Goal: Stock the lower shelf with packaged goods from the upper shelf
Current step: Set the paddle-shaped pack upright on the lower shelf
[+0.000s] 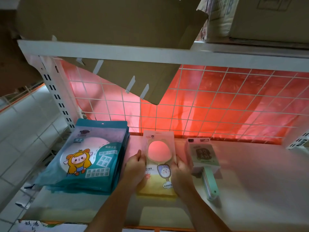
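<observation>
The left hand [135,166] pinches the pack [159,164] by its left edge, thumb on top. The right hand [181,171] curls round the right edge. The pack, flat glossy plastic with an oval mirror showing, lies on the white lower shelf [250,181], between stacked teal pouches [93,158] and a green box [204,156]. A wire grid [217,106] stands behind.

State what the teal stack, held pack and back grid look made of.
Teal stack: glossy plastic pouches, by their sheen. Held pack: probably clear plastic film with printed card; mirror shows through. Back grid: thin white-coated metal wire, likely.
</observation>
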Available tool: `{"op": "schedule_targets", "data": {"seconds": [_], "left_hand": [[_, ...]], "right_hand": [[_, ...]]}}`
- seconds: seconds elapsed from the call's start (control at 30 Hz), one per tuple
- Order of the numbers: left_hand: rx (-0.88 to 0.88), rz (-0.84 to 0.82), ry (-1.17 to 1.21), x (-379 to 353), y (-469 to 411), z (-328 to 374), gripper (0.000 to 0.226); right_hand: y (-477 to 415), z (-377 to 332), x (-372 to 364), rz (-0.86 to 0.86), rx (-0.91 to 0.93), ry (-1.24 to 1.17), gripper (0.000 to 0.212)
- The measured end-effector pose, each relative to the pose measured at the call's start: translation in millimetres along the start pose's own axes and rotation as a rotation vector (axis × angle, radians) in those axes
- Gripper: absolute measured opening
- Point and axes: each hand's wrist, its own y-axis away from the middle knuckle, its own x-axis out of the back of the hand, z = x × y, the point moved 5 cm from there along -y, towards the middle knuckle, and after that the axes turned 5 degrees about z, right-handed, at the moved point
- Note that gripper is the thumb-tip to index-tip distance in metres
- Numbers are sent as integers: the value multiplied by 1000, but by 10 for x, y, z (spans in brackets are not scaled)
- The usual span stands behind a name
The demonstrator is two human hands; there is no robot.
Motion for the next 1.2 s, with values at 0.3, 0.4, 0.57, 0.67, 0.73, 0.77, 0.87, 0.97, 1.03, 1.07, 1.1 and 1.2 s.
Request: {"op": "schedule_targets", "data": {"seconds": [0.3,0.4,0.57,0.67,0.73,0.77,0.87,0.97,1.03,1.07,1.1,1.2], "left_hand": [[65,50,38,114,21,67,28],[76,43,48,79,41,42,25],[60,22,16,41,44,-3,34],[101,-11,72,67,42,10,27],[124,-38,114,92,82,38,23],[120,-46,136,106,111,55,20],[87,-46,177,122,206,58,19],[88,-35,180,103,259,6,25],[103,-36,164,85,263,-15,31],[102,-35,159,82,264,-14,32],[97,-37,144,80,268,-7,32],[53,-21,88,72,230,-25,33]], "right_hand": [[-31,61,11,-16,-18,-41,48],[-35,153,-41,-14,-46,-56,48],[-51,269,-130,-8,-76,-64,55],[6,180,-98,-2,-51,-79,41],[48,130,-58,-17,-50,-79,40],[70,114,-33,-22,-53,-77,38],[170,58,82,-23,-27,-69,25],[298,30,111,-15,-23,-94,27],[326,39,99,23,-23,-78,28],[330,38,95,42,-12,-61,29],[323,46,86,54,2,-46,29],[326,52,61,49,3,-50,29]]}}
